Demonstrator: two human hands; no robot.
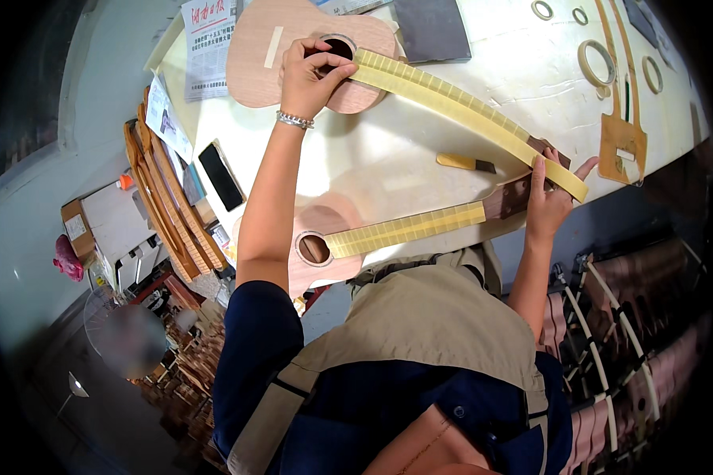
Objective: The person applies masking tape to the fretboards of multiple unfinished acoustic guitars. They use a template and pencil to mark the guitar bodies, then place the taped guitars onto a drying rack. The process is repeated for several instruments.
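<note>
Pale wood ukulele (293,47) lies across the white counter (372,158): my left hand (309,75) pinches its soundhole edge with closed fingers, and my right hand (548,202) clasps the taped neck end, just above a second ukulele (388,233).

Two small guitars (309,55), one phone (220,176); five rings (596,63)
</note>
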